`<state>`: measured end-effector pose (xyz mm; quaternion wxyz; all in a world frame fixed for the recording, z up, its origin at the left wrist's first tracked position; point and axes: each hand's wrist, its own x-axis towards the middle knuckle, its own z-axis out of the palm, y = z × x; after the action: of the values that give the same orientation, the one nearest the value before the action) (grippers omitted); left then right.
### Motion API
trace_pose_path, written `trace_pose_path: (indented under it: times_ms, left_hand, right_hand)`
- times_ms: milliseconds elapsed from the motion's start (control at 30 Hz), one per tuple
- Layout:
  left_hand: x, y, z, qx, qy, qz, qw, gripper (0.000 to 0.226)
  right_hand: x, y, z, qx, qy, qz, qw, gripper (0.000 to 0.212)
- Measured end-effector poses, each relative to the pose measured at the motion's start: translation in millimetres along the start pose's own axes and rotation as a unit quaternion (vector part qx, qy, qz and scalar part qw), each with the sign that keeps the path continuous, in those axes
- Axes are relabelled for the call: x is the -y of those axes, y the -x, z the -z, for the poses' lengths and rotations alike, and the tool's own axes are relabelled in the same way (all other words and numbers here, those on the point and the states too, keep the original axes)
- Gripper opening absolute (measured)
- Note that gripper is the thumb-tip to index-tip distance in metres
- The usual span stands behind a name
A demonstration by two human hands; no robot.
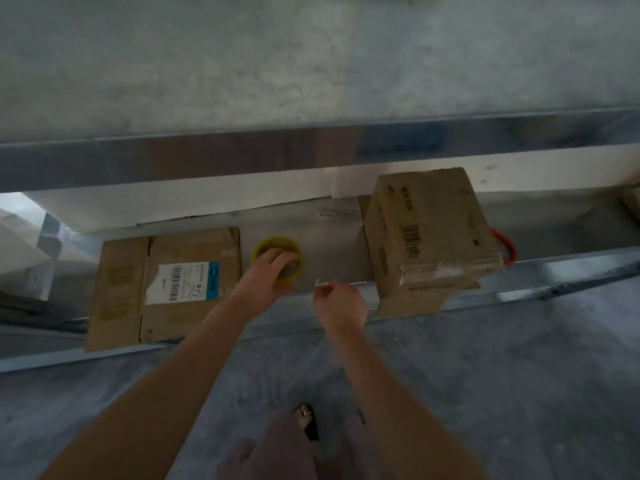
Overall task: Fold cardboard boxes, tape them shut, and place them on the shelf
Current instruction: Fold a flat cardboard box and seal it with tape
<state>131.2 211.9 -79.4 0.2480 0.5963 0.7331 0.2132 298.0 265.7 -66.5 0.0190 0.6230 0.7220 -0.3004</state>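
A roll of tape with a yellow core point(273, 244) lies on the low metal shelf point(332, 233), and my left hand point(268, 271) grips it with fingers curled over its rim. My right hand point(341, 304) is just to the right of the roll and pinches a thin clear strip, apparently the tape's free end. A flattened cardboard box point(166, 285) with a white and blue label lies on the shelf to the left. A folded, closed cardboard box point(431, 233) with a barcode stands on the shelf to the right.
Behind the closed box pokes out an orange-red handle point(506, 247). A metal rail point(311, 157) of the upper shelf runs across above. The grey concrete floor point(502, 375) spreads in front, with my foot point(306, 419) on it.
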Motion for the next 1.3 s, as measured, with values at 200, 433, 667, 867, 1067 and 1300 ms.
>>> trace_pose_path:
  times_ms: [200, 433, 667, 867, 1067, 1300]
  left_hand:
    - [-5, 7, 9, 0.008, -0.045, 0.007, 0.999, 0.063]
    - [-14, 30, 19, -0.001, -0.088, 0.043, 0.995, 0.063]
    - [-35, 42, 21, 0.004, -0.171, 0.018, 0.985, 0.075]
    - [-86, 49, 16, -0.067, -0.266, -0.073, 0.959, 0.066]
    - [-164, 48, 6, -0.109, -0.286, -0.074, 0.949, 0.063]
    - [-232, 39, -44, -0.125, -0.133, 0.034, 0.983, 0.079]
  right_hand:
    - [9, -3, 11, 0.025, 0.069, 0.012, 0.997, 0.036]
    - [8, -1, 20, 0.088, 0.105, -0.004, 0.991, 0.043]
    - [-26, 25, 26, 0.051, 0.128, 0.096, 0.986, 0.041]
    - [-32, 75, 65, -0.212, 0.128, 0.370, 0.895, 0.048]
    - [-70, 64, 144, -0.227, 0.164, 0.346, 0.895, 0.060]
    - [-157, 21, 206, -0.174, 0.101, 0.265, 0.943, 0.060]
